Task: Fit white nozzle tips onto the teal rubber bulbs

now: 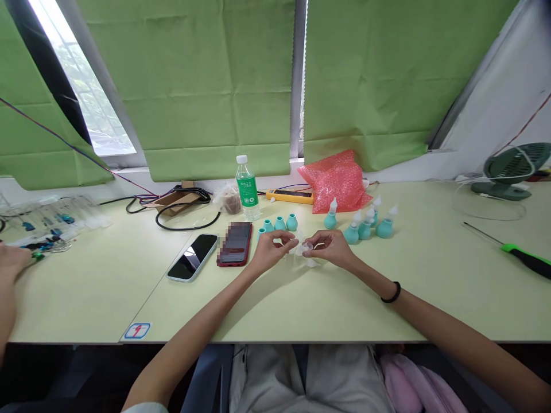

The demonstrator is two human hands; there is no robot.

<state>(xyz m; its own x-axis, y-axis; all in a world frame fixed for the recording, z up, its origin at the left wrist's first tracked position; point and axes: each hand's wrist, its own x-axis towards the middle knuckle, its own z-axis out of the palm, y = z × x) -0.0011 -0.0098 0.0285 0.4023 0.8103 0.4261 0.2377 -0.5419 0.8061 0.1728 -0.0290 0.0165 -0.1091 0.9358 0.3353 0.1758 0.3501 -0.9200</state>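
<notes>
Over the table in front of me, my left hand [274,248] is closed in a pinch at a small translucent plastic nozzle piece. My right hand [330,247] pinches a clear plastic piece [303,249] right beside it; fingers cover much of both. More translucent tips [312,263] lie just under and behind my hands. Behind my left hand stand several open-necked teal rubber bulbs [279,222]. To the right of my right hand are several teal bulbs fitted with pointed clear nozzles, like nasal aspirators [384,225], and another fitted bulb [330,215] stands behind it.
Two phones [193,258] lie left of my hands. Behind stand a water bottle [248,189], a yellow tool [289,197] and a pink bubble-wrap bag [338,183]. A screwdriver [512,250] and a fan [508,172] are right. Another person's hand [15,261] is far left, near bagged parts.
</notes>
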